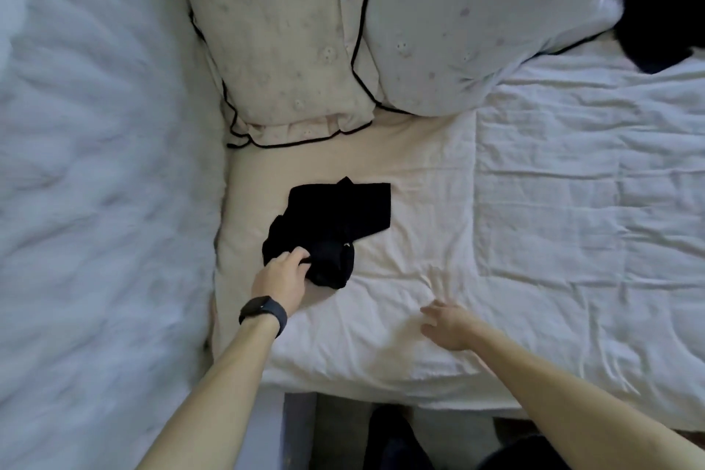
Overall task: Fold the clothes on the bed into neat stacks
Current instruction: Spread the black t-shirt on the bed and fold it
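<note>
My left hand (281,278) pinches the near edge of the small crumpled black cloth garment (329,231) lying on the cream bed sheet (419,240). My right hand (445,322) hovers with fingers spread, holding nothing. The garment looks light, limp; I'd grip its corners.

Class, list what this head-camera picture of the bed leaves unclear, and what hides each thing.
Head view:
1. Dark clothing, top right: cut by the frame edge; type unknown.
2. Black garment: too dark to identify; left hand grips and covers its near edge.
3. Right hand: motion-blurred; contact with the sheet unclear.
</note>
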A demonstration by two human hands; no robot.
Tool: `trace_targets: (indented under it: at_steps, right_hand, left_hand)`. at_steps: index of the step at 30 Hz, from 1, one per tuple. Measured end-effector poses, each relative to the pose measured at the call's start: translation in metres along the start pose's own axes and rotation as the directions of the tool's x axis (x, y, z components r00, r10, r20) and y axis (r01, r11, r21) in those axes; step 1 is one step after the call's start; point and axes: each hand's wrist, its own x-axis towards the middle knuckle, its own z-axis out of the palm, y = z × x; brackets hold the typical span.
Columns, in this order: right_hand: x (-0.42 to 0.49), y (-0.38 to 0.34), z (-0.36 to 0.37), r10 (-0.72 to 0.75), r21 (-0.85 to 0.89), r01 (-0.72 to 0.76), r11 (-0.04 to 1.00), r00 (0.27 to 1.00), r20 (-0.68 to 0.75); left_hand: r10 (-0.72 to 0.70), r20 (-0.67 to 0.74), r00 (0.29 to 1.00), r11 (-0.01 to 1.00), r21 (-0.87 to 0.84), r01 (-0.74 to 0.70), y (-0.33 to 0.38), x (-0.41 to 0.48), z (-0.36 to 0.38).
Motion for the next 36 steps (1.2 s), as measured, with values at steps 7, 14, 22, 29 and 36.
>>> trace_targets:
  at_steps: [7,14,22,29,36]
  right_hand:
    - [-0.142,0.024,-0.077,-0.143,0.401,0.264,0.877,0.941,-0.306]
    - [-0.310,0.041,-0.217,-0.373,0.384,0.737,0.557,0.634,-0.677]
    - [-0.448,0.057,-0.321,-0.345,0.060,0.723,0.689,0.399,-0.850]
    - [-0.512,0.087,-0.349,-0.294,-0.059,0.517,0.854,0.386,-0.875]
    - [-0.526,0.068,-0.358,-0.175,-0.118,0.249,0.961,0.218,-0.960]
  left_hand:
    - [0.045,-0.182,0.982,0.906,-0.406,-0.117,0.147,-0.066,-0.131]
    - [0.285,-0.396,0.873,0.717,-0.517,-0.468,0.299,-0.114,-0.259]
    - [0.397,-0.569,0.720,0.550,-0.481,-0.683,0.390,-0.129,-0.383]
    - [0.409,-0.713,0.569,0.441,-0.392,-0.807,0.419,-0.136,-0.437]
    - [0.322,-0.789,0.524,0.377,-0.401,-0.835,0.409,-0.133,-0.470]
